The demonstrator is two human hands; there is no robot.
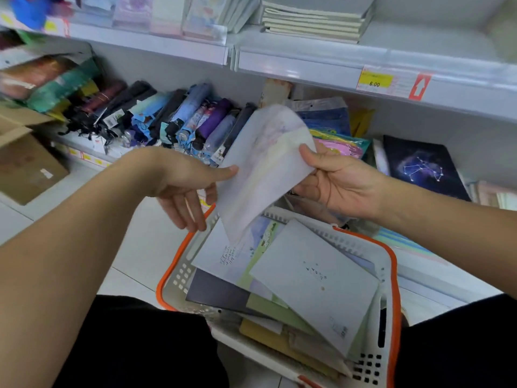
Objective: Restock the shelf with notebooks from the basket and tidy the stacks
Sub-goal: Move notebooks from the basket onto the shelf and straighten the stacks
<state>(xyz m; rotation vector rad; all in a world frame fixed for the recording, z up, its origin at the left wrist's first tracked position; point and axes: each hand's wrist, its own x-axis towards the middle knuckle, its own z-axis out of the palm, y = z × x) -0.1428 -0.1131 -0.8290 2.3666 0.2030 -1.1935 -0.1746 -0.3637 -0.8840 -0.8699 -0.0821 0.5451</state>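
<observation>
A pale, pastel-covered notebook (263, 169) is held tilted above the basket, blurred by motion. My right hand (335, 183) grips its right edge, thumb on top. My left hand (190, 189) touches its left edge with thumb and fingers. Below, a white basket with an orange rim (391, 275) rests by my lap and holds several notebooks, topped by a pale blue one (316, 287). On the lower shelf at right lies a dark notebook with a constellation print (422, 166) beside other stacks.
Folded umbrellas (173, 119) fill the lower shelf to the left. Cream notebooks (316, 21) are stacked on the upper shelf, with a yellow price tag (375, 81) on its edge. A cardboard box (25, 161) stands on the floor at far left.
</observation>
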